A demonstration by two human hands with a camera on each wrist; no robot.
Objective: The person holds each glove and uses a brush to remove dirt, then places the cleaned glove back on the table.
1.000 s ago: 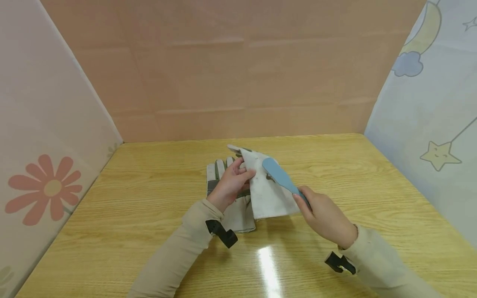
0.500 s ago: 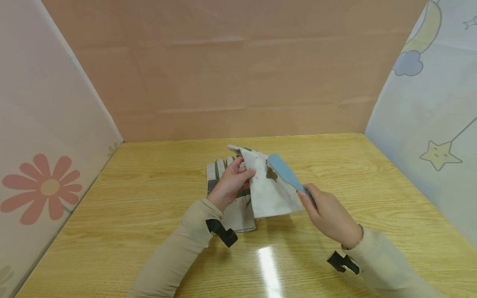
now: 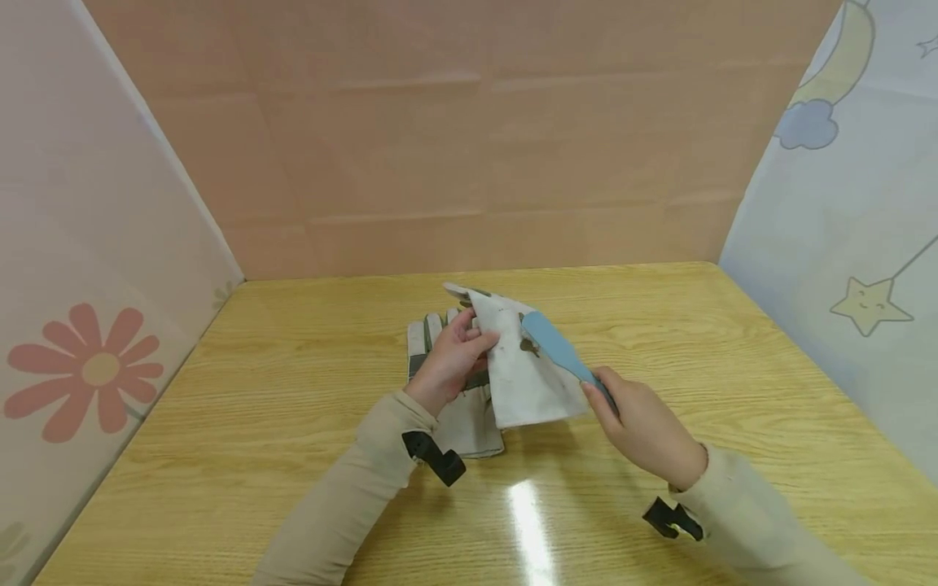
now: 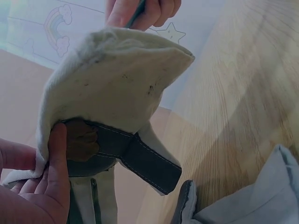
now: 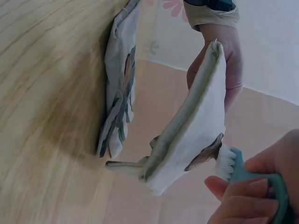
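The left hand (image 3: 449,365) pinches one raised glove (image 3: 529,391) near a second glove (image 3: 469,429); the right hand (image 3: 650,425) clasps one blue brush (image 3: 554,344).

Soft light is filling the room.
I'm seeing a white glare streak (image 3: 532,529) shining on the tabletop (image 3: 308,350), lower centre of the head view; in the left wrist view, haze (image 4: 21,28) is washing the upper left and the raised glove (image 4: 110,88) is looking dim; in the right wrist view, soft shadow (image 5: 63,119) is darkening the left.
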